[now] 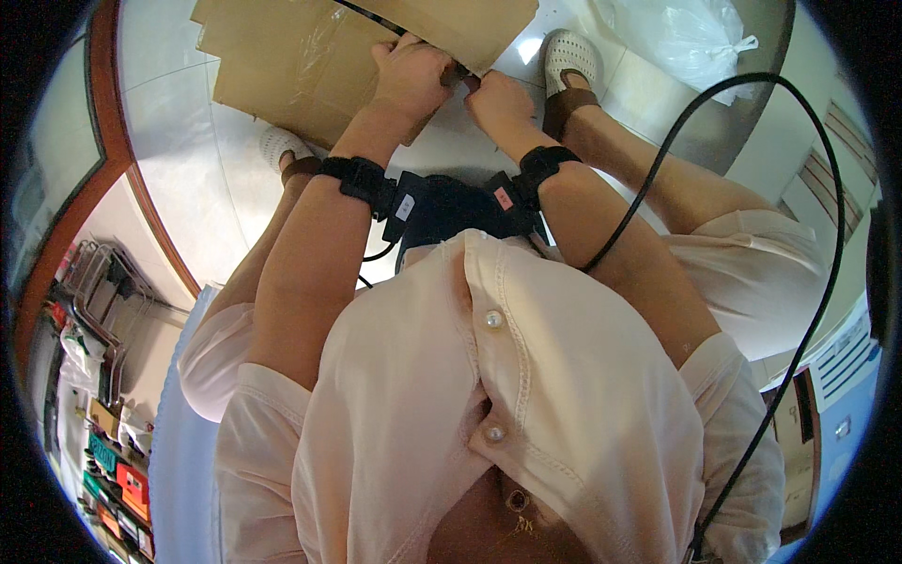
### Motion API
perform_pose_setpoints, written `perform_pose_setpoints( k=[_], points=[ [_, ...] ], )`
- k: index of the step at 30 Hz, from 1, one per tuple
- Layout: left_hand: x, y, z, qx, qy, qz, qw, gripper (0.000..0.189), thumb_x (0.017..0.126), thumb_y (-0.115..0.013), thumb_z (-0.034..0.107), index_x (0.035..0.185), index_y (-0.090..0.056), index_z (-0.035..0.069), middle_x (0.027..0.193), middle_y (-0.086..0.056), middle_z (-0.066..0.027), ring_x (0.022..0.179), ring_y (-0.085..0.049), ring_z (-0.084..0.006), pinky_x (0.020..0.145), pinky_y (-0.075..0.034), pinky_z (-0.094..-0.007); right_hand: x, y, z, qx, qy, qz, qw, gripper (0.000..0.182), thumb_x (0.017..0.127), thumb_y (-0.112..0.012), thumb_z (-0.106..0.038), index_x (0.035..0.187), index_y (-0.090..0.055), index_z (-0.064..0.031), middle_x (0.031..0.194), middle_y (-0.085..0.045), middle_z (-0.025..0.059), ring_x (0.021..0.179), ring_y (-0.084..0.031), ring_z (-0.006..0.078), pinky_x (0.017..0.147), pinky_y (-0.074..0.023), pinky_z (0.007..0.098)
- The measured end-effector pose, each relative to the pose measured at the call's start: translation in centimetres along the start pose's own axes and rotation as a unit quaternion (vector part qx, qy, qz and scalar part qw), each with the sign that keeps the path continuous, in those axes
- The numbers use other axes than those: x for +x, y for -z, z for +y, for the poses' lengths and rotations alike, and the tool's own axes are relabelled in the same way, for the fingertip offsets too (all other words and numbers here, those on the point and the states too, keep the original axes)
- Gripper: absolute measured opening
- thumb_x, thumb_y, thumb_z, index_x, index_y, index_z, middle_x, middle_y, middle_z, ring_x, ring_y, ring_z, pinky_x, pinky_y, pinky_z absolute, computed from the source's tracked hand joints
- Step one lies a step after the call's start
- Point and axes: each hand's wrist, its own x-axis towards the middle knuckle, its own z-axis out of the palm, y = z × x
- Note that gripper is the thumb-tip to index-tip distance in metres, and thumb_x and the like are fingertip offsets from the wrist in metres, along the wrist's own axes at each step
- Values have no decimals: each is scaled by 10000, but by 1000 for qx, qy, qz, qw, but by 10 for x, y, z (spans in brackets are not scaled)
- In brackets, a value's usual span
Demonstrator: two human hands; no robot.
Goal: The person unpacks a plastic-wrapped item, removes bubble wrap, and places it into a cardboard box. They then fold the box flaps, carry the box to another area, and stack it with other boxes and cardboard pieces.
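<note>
My left hand point(412, 81) has its fingers curled at the dark strip point(373, 17) that runs along the edge between two pieces of brown cardboard. Beside it, my right hand point(502, 106) is closed in a fist at the strip's near end, by the cardboard corner. The fingertips of both hands almost meet there, and they partly hide what they pinch. One flattened cardboard sheet point(296, 70) with clear tape on it lies to the left, under my left hand. Another cardboard piece point(472, 28) overlaps it at the top.
The cardboard lies on a pale tiled floor point(169, 127) between my shoes point(574, 60). A tied white plastic bag point(683, 42) is at the upper right. A black cable point(838, 190) loops along my right side. A metal rack point(99, 303) and stacked boxes point(130, 486) stand at the left.
</note>
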Motion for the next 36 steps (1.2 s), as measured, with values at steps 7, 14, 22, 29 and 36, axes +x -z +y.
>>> perform_pose_setpoints(
  k=[7,14,22,29,36],
  points=[
    [-23,30,-13,-39,-30,-63,997,223,606,-779,316,710,-616,205,778,-616,39,954,-542,-208,800,-307,-497,2,-16,-2,54,-1,54,997,277,738,-632,-218,882,-676,14,890,-644,268,857,-626,430,764,-501,479],
    [-67,51,1,-80,-1,26,996,281,653,-746,352,693,-590,122,810,-587,-28,952,-545,-241,834,-355,-532,-1,1,-4,4,26,2,1000,226,798,-581,-202,938,-684,-57,917,-661,204,896,-619,408,782,-495,456],
    [-61,40,14,-1,132,144,981,311,687,-678,228,962,-638,88,1143,-527,-94,1092,-500,-318,916,-329,-614,7,-21,16,98,112,-100,984,288,875,-539,-255,851,-646,11,739,-646,178,662,-619,302,634,-475,376],
    [-37,65,-5,-176,467,203,842,879,740,-647,235,1425,-175,-46,1453,-252,-245,1378,-190,-378,1065,-222,-574,-40,36,-16,43,108,-176,978,294,863,-530,-247,853,-644,23,830,-653,205,812,-634,334,751,-476,409],
    [-69,86,-36,-262,556,177,768,599,755,-641,254,1255,-451,-15,1253,-514,-229,1168,-502,-369,965,-417,-424,-51,102,-21,299,68,-67,950,303,904,-547,-284,751,-606,-29,569,-530,37,511,-484,126,488,-374,269]
  ],
)
